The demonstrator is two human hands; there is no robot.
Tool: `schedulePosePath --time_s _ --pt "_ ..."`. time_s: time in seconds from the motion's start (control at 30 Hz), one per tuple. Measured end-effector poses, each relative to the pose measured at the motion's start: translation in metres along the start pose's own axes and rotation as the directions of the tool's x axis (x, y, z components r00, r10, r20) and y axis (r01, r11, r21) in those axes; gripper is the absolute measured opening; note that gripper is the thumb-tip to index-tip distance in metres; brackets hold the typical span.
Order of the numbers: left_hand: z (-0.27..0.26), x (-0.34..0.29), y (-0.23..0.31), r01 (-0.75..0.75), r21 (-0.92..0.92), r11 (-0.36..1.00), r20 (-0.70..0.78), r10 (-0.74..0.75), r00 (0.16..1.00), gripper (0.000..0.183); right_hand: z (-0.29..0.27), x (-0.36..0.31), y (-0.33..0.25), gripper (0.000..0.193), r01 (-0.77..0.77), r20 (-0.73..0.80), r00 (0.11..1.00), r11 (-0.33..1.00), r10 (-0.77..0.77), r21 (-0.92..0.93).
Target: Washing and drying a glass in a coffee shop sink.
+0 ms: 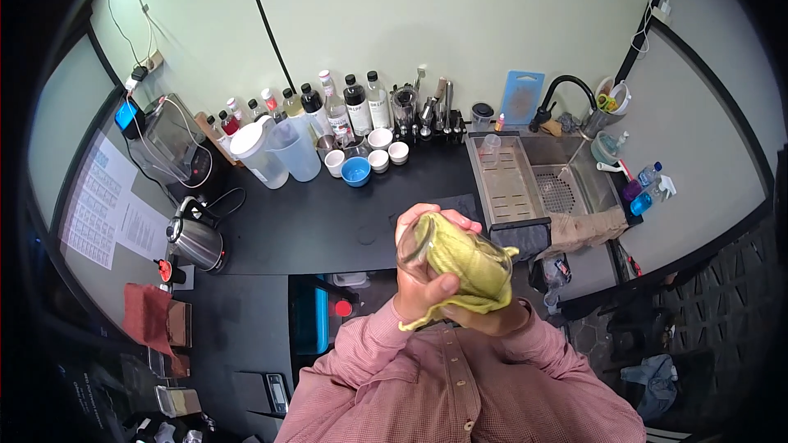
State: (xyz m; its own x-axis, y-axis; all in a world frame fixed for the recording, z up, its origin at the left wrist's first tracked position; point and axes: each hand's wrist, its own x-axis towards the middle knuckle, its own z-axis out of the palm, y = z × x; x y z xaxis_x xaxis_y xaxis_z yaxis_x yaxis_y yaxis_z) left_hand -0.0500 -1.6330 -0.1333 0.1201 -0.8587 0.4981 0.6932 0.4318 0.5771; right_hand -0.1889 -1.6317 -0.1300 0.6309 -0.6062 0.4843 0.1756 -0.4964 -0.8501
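Observation:
In front of my chest my left hand (417, 283) is wrapped round a clear glass vessel (419, 238), tilted on its side. Its thumb presses on the near side and its fingers show over the far side. A yellow-green cloth (472, 262) is draped round most of the glass, with a loose corner hanging down. My right hand (484, 320) grips the cloth from below against the glass; most of its fingers are hidden by the fabric. Both hands are above the front edge of the black counter (328, 234).
Bottles (355, 102), pitchers (295, 152), white cups (378, 162) and a blue bowl (356, 171) line the back. A steel kettle (195, 238) stands left. To the right is a sink (562, 189) with running water, a black faucet (566, 80) and spray bottles (648, 197).

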Motion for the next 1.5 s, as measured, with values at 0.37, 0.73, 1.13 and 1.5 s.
schedulePosePath --time_s 0.37,0.73,1.13,1.5 --pt "-0.010 -0.014 0.014 -0.131 0.290 0.948 -0.097 0.165 0.981 0.087 -0.004 0.006 0.002 0.046 -0.122 -0.140 0.981 0.988 0.135 0.097" --pt "-0.015 -0.012 0.077 0.137 0.886 0.443 -0.004 -0.289 0.957 0.107 -0.010 0.046 0.001 0.042 0.117 -0.262 0.946 0.954 -0.192 -0.277" --pt "-0.030 -0.016 0.049 -0.003 0.568 0.823 0.249 -0.168 0.954 0.142 -0.042 0.056 0.024 0.111 -0.086 0.228 0.973 0.956 0.021 0.281" --pt "-0.028 -0.013 0.031 -0.080 0.715 0.694 0.037 0.076 0.996 0.154 0.002 0.084 -0.025 0.069 -0.058 -0.168 0.981 0.979 0.092 0.195"
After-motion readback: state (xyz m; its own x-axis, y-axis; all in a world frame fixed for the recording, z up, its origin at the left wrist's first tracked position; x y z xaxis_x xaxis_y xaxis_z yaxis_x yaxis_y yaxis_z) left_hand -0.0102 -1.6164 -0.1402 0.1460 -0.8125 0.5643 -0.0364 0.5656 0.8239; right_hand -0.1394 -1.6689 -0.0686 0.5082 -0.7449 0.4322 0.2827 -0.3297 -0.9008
